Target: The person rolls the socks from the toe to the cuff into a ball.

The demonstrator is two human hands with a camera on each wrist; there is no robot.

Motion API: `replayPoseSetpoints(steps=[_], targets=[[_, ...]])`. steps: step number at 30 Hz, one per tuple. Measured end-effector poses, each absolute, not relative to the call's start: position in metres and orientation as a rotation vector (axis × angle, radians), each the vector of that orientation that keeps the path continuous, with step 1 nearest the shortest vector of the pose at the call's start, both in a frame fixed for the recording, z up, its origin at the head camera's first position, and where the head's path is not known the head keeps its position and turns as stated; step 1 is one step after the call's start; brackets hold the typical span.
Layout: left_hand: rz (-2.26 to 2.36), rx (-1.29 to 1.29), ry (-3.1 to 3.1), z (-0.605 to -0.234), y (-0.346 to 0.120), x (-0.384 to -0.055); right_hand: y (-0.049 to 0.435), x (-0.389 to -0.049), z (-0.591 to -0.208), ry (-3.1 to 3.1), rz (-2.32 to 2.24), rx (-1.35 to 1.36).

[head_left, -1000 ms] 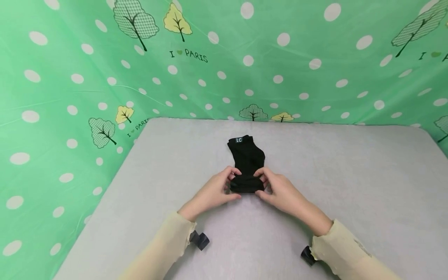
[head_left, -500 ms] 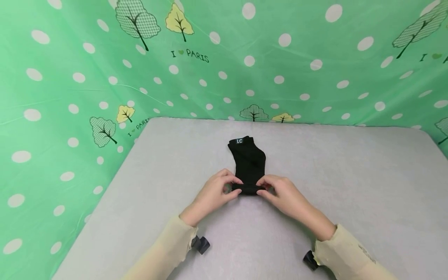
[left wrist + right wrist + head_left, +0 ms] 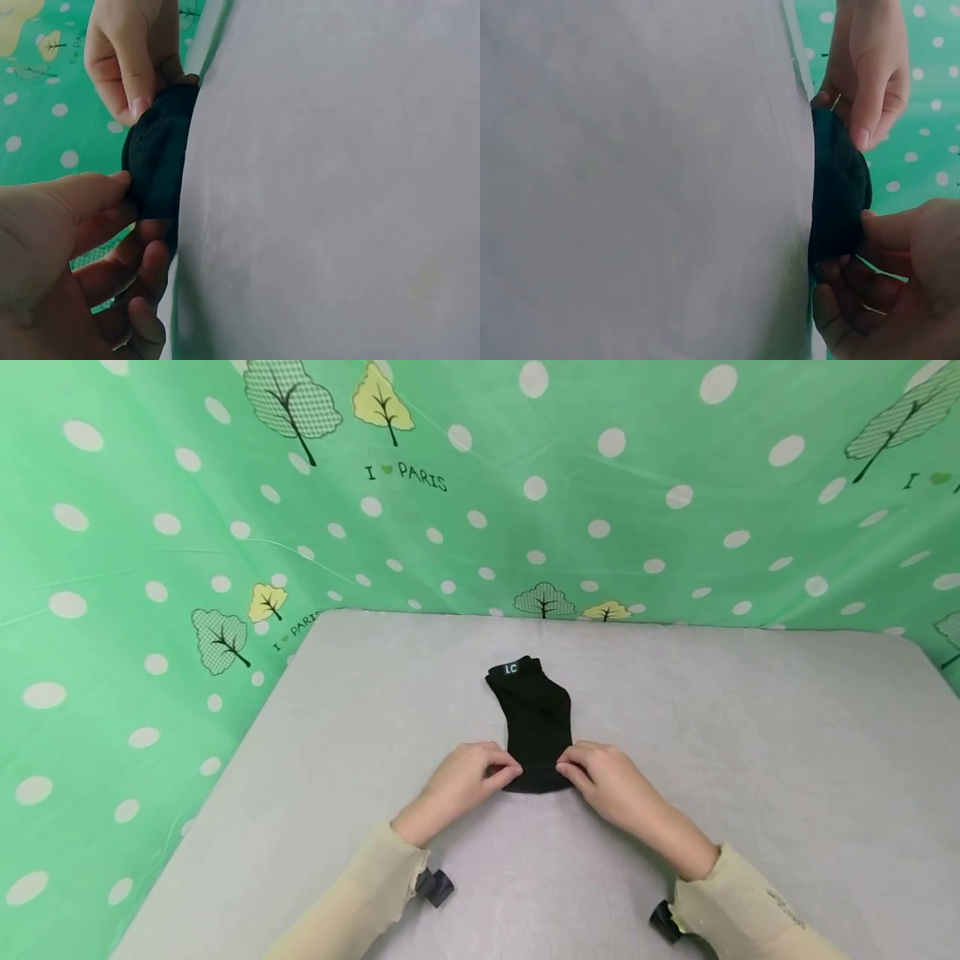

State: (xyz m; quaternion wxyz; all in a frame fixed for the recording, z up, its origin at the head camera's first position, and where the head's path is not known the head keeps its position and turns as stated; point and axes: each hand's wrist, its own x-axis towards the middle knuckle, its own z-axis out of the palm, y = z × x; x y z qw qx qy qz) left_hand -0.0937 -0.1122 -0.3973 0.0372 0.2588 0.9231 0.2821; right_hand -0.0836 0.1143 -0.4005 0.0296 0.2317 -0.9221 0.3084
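Pinching the near end of the black socks (image 3: 536, 714) between thumb and fingers, the left hand (image 3: 471, 777) grips one side and the right hand (image 3: 606, 778) the other, just below the centre of the frame. The socks lie lengthwise on the grey bench (image 3: 750, 718), the end with the LC label (image 3: 512, 669) pointing up the frame, short of the far edge (image 3: 675, 630). Beyond that edge hangs a green polka-dot cloth (image 3: 645, 468). The left edge (image 3: 225, 787) slants toward the lower left. Bench stretches out on both sides of the hands, more broadly at right.
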Motion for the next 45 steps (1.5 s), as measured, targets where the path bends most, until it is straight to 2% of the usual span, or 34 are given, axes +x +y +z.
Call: replayPoseSetpoints(steps=[8,16,28,37,45], targets=[[0.816,0.632,2.886,-0.397,-0.103,-0.094,0.108,-0.083,-0.394,-2.928,0.857,0.572],[0.887,0.518,2.862,-0.397,-0.099,-0.096,0.109,-0.086,-0.398,-2.902,0.923,0.568],[1.099,0.814,2.683,-0.405,-0.110,-0.101,0.130,-0.091,-0.405,-2.869,1.251,0.800],[1.097,0.817,2.579,-0.412,-0.124,-0.104,0.141,-0.095,-0.409,-2.883,1.272,0.918],[1.119,0.836,2.575,-0.416,-0.123,-0.107,0.140,-0.100,-0.411,-2.899,1.288,0.888]])
